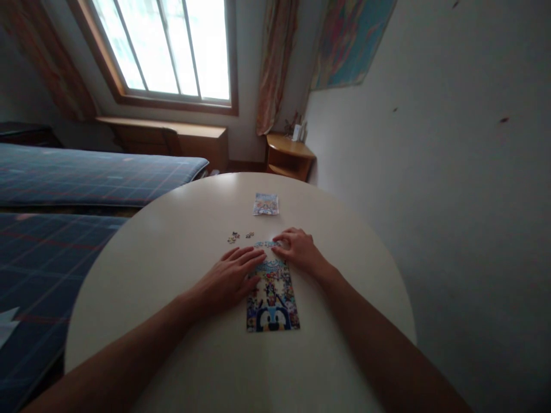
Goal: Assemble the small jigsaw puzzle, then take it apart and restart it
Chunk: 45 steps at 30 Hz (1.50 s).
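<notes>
A partly assembled jigsaw puzzle (pixel 274 317) lies flat on the round white table (pixel 181 229), with a blue cartoon dog's face at its near end and gaps in its middle. My left hand (pixel 230 278) rests over the puzzle's left edge, fingers stretched out and palm down. At the far right corner, my right hand (pixel 298 249) has its thumb and forefinger at a strip of light-blue puzzle pieces (pixel 270 244). Whether those fingers pinch a piece is too small to make out. Loose puzzle pieces (pixel 233 237) lie beyond my left hand.
A small printed picture sheet (pixel 266 204) lies farther back on the table. Beds with plaid covers (pixel 86 175) stand to the left, and a white wall (pixel 451 201) rises on the right. A wooden corner shelf (pixel 290 147) and a window (pixel 167 51) are behind the table.
</notes>
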Available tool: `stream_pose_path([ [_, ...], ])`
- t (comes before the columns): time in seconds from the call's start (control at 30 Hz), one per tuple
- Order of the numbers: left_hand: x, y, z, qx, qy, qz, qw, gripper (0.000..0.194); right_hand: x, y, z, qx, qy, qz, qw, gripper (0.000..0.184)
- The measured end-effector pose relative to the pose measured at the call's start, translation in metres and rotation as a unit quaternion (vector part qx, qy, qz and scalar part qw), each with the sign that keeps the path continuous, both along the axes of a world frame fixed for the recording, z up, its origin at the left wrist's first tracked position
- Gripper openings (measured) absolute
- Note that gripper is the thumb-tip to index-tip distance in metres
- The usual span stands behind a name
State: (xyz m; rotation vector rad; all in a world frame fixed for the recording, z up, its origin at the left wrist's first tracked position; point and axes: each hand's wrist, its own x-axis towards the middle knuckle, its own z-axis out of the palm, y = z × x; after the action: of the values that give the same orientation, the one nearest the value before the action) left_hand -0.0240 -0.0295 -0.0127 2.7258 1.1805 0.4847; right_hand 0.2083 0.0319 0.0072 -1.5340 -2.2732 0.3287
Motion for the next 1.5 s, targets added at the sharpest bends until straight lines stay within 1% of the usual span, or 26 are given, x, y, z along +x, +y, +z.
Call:
stream_pose_path([
  [0.07,0.001,0.001,0.000,0.001,0.005,0.016,1.000,0.045,-0.001,0.001,0.000,0.001,0.005,-0.002,1.000,0.024],
  [0.17,-0.001,0.002,0.002,0.022,0.005,0.054,0.998,0.040,-0.006,0.001,0.001,0.000,0.015,-0.003,1.000,0.021],
  [0.33,-0.009,0.006,0.002,0.051,0.002,0.158,0.986,0.038,-0.011,0.002,0.003,-0.012,0.020,0.005,1.000,0.016],
  [0.4,-0.010,0.007,0.002,0.051,0.004,0.181,0.982,0.039,-0.010,0.003,0.003,-0.011,0.015,0.000,1.000,0.016],
  [0.47,-0.009,0.006,0.002,0.048,0.001,0.167,0.985,0.040,-0.008,0.004,0.002,-0.007,0.008,-0.013,1.000,0.015],
  [0.57,-0.002,0.002,0.005,0.045,-0.015,0.113,0.993,0.038,-0.007,0.003,0.000,0.010,0.010,-0.018,1.000,0.017],
  [0.7,0.005,-0.005,0.011,0.047,-0.029,0.075,0.996,0.030,-0.016,0.000,-0.004,0.032,0.034,0.027,0.999,0.026],
  [0.83,0.003,-0.007,0.013,0.041,-0.029,0.060,0.997,0.024,-0.026,0.000,-0.004,0.017,0.004,0.055,0.998,0.027],
  [0.9,0.002,-0.008,0.012,0.034,-0.030,0.055,0.997,0.023,-0.028,0.005,0.001,-0.004,-0.020,0.060,0.998,0.024],
  [1.0,0.002,-0.007,0.011,0.028,-0.030,0.057,0.998,0.023,-0.031,0.016,0.015,-0.048,-0.065,0.068,0.994,0.022],
  [1.17,0.004,-0.007,0.010,0.025,-0.031,0.059,0.997,0.024,-0.040,0.036,0.033,-0.118,-0.131,0.076,0.981,0.018],
  [1.27,0.005,-0.008,0.011,0.023,-0.033,0.058,0.997,0.024,-0.044,0.039,0.039,-0.131,-0.150,0.092,0.976,0.013],
  [1.37,0.005,-0.008,0.012,0.018,-0.029,0.059,0.998,0.024,-0.041,0.034,0.038,-0.116,-0.131,0.101,0.979,0.012],
  [1.5,0.005,-0.008,0.012,0.016,-0.027,0.053,0.998,0.025,-0.028,0.019,0.026,-0.080,-0.031,0.113,0.990,0.008],
])
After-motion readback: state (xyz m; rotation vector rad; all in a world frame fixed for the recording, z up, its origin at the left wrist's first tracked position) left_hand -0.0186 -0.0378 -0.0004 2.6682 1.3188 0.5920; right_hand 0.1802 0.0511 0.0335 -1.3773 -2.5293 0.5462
